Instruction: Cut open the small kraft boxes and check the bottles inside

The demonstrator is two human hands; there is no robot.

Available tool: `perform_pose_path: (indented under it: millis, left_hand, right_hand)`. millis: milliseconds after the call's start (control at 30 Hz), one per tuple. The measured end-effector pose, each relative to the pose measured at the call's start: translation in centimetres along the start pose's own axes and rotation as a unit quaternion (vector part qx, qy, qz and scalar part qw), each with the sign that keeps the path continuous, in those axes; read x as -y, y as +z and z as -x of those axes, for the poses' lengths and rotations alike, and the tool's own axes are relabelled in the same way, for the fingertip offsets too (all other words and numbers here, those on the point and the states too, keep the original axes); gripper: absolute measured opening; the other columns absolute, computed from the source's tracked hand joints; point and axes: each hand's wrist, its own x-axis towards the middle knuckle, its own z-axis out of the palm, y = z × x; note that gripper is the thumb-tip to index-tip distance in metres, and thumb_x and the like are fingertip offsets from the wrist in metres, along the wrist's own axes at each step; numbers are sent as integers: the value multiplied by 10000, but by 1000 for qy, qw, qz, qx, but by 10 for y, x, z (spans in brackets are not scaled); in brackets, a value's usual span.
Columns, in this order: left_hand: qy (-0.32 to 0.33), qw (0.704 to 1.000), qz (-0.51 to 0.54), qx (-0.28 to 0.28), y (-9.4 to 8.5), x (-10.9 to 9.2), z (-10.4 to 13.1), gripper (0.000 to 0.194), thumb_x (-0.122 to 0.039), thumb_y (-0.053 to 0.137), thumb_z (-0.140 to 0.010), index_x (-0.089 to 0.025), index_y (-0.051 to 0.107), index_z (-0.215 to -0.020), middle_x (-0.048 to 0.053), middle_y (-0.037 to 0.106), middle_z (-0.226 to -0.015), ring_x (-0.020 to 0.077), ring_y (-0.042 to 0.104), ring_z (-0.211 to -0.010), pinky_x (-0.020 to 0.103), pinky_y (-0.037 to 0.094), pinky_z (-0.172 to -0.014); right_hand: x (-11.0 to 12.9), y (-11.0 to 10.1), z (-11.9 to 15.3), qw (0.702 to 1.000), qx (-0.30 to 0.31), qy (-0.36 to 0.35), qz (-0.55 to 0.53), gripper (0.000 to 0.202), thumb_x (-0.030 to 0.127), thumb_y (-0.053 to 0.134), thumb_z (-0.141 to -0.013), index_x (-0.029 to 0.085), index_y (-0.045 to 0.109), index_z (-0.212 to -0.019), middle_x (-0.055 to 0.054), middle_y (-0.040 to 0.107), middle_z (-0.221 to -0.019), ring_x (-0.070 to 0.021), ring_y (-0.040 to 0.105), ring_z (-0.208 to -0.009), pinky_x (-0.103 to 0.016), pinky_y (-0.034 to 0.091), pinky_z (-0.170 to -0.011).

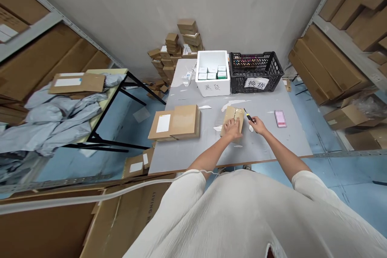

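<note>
- White short-sleeved shirt (242,213) fills the near edge, with a white cable (121,192) running off left.
- Grey-topped worktable (208,147) lies just beyond it.
- Left hand (232,130) rests palm down, fingers spread, on the near part of a small taped cardboard carton (230,113); the carton sits on the table near its middle.
- That carton's long axis runs near to far, its far end leaning slightly right.
- Right hand (259,125) is closed around a black-and-yellow utility knife (250,118), just right of the carton; the blade points far and left, toward the carton's far right corner. Whether it touches, I cannot tell.
- Pink rectangular item (280,119), blurred, lies farther right.
- Labelled flat carton (159,132) and a plain one (186,119) lie left.
- Farther back, a white foam box (213,89) holds small white-and-green boxes (212,75).
- Black mesh crate (237,84) stands just right of it, bearing a handwritten sign (256,84); its contents are unclear.
- Stacked cartons (172,48) rise beyond, near the wall (256,8).
</note>
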Motion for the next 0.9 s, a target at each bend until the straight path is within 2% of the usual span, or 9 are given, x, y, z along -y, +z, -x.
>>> perform_pose_path:
  millis: [133, 200, 267, 400, 567, 700, 800, 900]
  left_hand:
    - [137, 988, -35, 55, -9, 30, -2, 1180, -289, 809, -762, -337, 165, -1749, 202, 326, -1752, 436, 261, -1647, 634, 293, -1256]
    - [206, 976, -48, 60, -16, 40, -2, 1135, -222, 766, -784, -343, 174, -1744, 180, 327, -1759, 392, 257, -1664, 630, 274, -1276]
    - [229, 970, -55, 59, -22, 43, 0, 1070, -215, 756, -804, -320, 224, -1726, 179, 378, -1727, 372, 303, -1646, 614, 266, -1289]
    - [204, 977, -60, 28, -26, 33, 3, 882, -306, 768, -874, -245, 348, -1648, 199, 514, -1605, 376, 444, -1547, 559, 296, -1279]
    - [169, 982, -83, 14, -21, 18, 3, 774, -202, 747, -875, -214, 407, -1570, 200, 580, -1525, 372, 517, -1477, 548, 299, -1266]
    - [150, 984, -94, 26, -19, 15, 0, 742, -160, 769, -834, -232, 461, -1505, 189, 563, -1515, 364, 552, -1436, 561, 267, -1282]
    - [151, 983, -99, 29, -18, 15, 0, 676, -140, 776, -821, -228, 515, -1439, 190, 550, -1501, 369, 563, -1416, 579, 228, -1307]
    - [156, 983, -89, 28, -18, 18, 2, 728, -120, 781, -801, -267, 501, -1457, 169, 552, -1490, 374, 561, -1411, 608, 202, -1323]
  right_hand:
    - [-8, 1, -2, 999, -27, -4, -28, 303, 486, 651, -892, 258, 651, -1091, -74, 767, -1252, -275, 673, -1266, -415, 530, -1081]
    - [-11, 3, -2, 999, -20, -5, -47, 319, 508, 643, -884, 251, 633, -1074, -71, 774, -1214, -258, 689, -1219, -401, 536, -1066]
    - [-11, 3, 0, 998, -10, 7, -61, 346, 536, 641, -877, 244, 610, -1060, -63, 785, -1118, -244, 717, -1105, -376, 557, -1001]
    - [-7, -3, 10, 997, 17, 37, -64, 390, 589, 675, -860, 240, 589, -1012, -49, 787, -973, -234, 739, -958, -330, 572, -851]
    - [-3, -23, 21, 989, 93, 53, -105, 309, 509, 651, -907, 222, 646, -1022, -79, 789, -1009, -223, 759, -913, -294, 565, -759]
    - [-5, -47, 22, 993, 113, 25, -23, 327, 511, 559, -978, 217, 701, -969, -58, 764, -887, -223, 733, -851, -282, 539, -683]
    - [-10, -65, 18, 992, 125, -5, 7, 302, 482, 602, -972, 208, 720, -1017, -44, 760, -865, -212, 716, -786, -288, 540, -699]
    - [-16, -80, 11, 985, 151, -47, 67, 284, 443, 649, -957, 211, 758, -1078, -34, 776, -877, -217, 705, -787, -303, 543, -749]
